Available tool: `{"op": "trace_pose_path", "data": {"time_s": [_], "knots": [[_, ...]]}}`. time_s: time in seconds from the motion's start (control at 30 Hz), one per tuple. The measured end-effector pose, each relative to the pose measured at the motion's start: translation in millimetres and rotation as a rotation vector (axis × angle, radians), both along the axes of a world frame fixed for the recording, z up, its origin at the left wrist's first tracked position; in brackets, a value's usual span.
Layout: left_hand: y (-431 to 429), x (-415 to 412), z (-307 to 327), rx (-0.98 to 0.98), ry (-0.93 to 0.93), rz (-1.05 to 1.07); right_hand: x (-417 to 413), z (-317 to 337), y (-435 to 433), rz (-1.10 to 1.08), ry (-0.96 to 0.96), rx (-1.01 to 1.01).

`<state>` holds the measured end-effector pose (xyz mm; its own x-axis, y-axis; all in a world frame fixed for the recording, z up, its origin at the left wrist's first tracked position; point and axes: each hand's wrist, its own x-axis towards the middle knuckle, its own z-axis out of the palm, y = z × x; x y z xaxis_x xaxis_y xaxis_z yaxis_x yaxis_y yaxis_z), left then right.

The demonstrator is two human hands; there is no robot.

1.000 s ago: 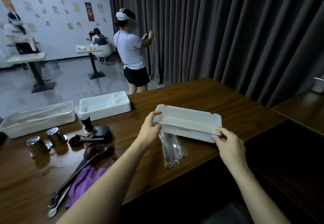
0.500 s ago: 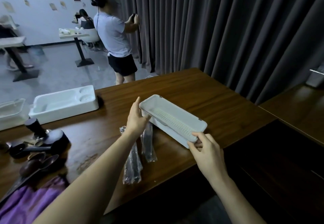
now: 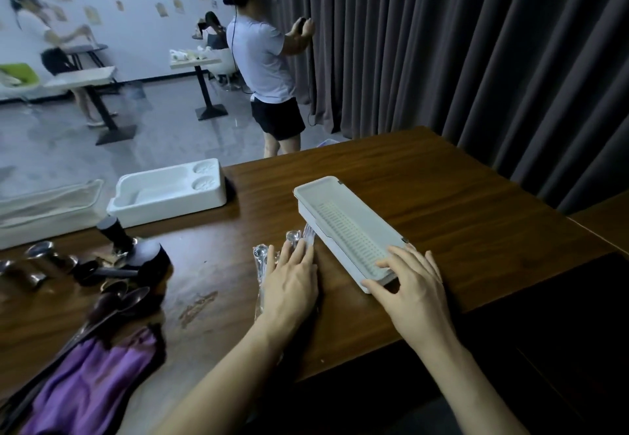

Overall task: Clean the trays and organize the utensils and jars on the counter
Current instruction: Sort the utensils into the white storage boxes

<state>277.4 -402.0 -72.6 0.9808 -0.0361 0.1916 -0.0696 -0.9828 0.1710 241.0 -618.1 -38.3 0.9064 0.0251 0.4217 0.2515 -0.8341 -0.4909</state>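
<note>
In the head view, your left hand (image 3: 292, 285) lies flat on the plastic-wrapped cutlery packets (image 3: 260, 259) near the worktop's (image 3: 442, 196) front edge. Its fingers (image 3: 301, 251) are straight and close together, curled round nothing. Your right hand (image 3: 413, 290) rests on the near end of the white slotted tray (image 3: 347, 223), with the fingers spread and nearly straight over the rim and the thumb against the near corner. The tray sits on the worktop at a slant, just beside the packets on their right, its near end close to the front edge. A white foam tray (image 3: 170, 193) stands at the far edge, with a clear plastic tray (image 3: 47, 203) beside it towards the far left corner. A black tamper (image 3: 115, 233), metal jars (image 3: 34, 264) and dark spoons (image 3: 115, 298) lie along the left side. A purple cloth (image 3: 88, 380) sits at the front left corner.
</note>
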Motion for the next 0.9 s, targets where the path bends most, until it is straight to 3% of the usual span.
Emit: {"op": "trace_pose_path", "data": {"time_s": [0.3, 0.47, 0.63, 0.8, 0.9], "knots": [[33, -7, -2, 0.030, 0.023, 0.162, 7, 1, 32, 0.097, 0.019, 0.033], [36, -14, 2, 0.043, 0.053, 0.205, 16, 8, 34, 0.031, 0.008, 0.068], [41, -19, 4, 0.055, 0.056, 0.238, 17, 3, 40, 0.049, -0.034, -0.059], [35, -18, 9, -0.007, 0.051, 0.176, 18, 4, 41, 0.030, -0.032, -0.052], [26, -18, 19, -0.117, -0.088, -0.005, 17, 5, 43, 0.032, -0.029, -0.011]]}}
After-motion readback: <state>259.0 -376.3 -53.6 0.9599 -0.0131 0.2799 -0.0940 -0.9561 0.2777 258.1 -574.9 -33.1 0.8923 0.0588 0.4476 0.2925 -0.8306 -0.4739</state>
